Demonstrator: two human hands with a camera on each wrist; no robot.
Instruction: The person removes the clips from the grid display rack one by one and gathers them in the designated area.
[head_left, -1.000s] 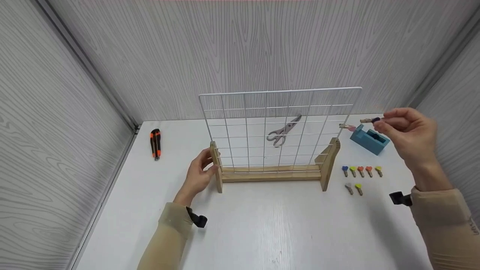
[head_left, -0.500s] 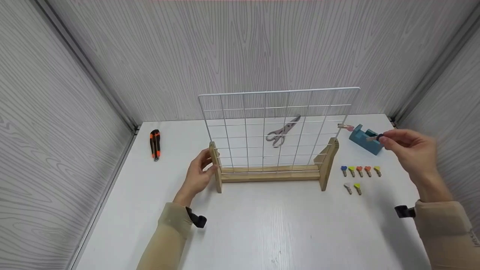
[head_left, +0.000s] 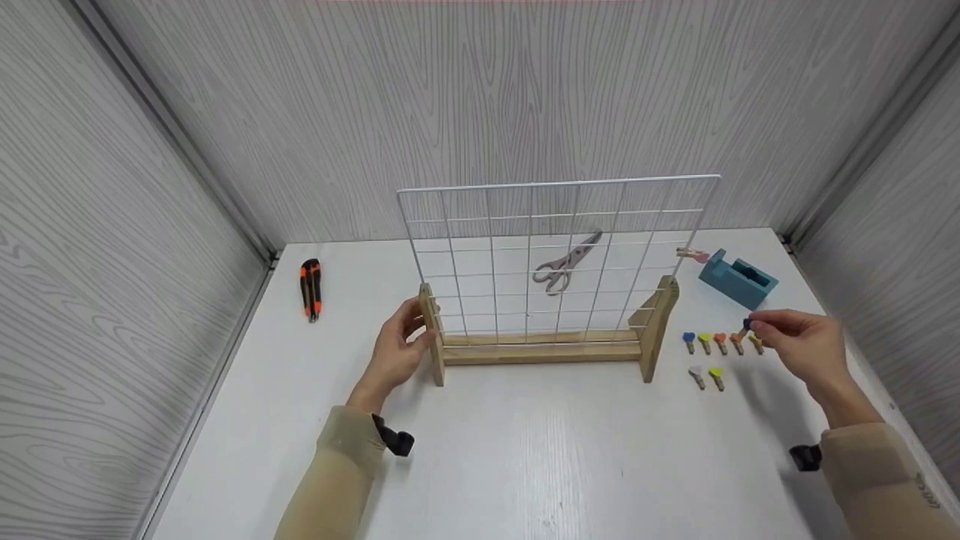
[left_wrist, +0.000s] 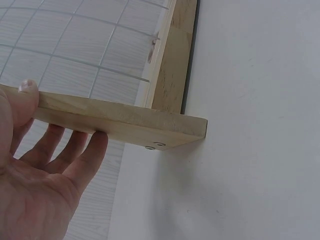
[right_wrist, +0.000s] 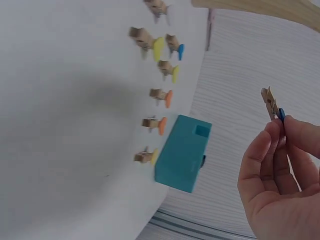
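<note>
My left hand [head_left: 397,349] grips the left wooden side panel [head_left: 431,341] of a stand that holds a white wire grid [head_left: 530,247] upright. Seen from the left wrist, the thumb lies on one face of the panel and the fingertips [left_wrist: 95,142] press the other. Between thumb and fingers, my right hand [head_left: 806,349] pinches a small wooden clothespin [right_wrist: 270,103] by its dark blue end. It is held over the row of clothespins [head_left: 721,343] right of the stand, its wooden tip pointing away from the fingers. A pink clothespin [head_left: 694,256] is clipped to the grid's right edge.
A teal tape dispenser [head_left: 739,281] stands behind the row at the back right. In front of that row lie a white clothespin [head_left: 697,377] and a yellow one [head_left: 718,378]. Grey scissors [head_left: 566,264] rest behind the grid. A black and orange utility knife [head_left: 310,290] lies far left.
My right hand has come down and toward me with the blue clothespin, from beside the grid's right edge past the tape dispenser to the clothespin row. The left hand keeps its place.
</note>
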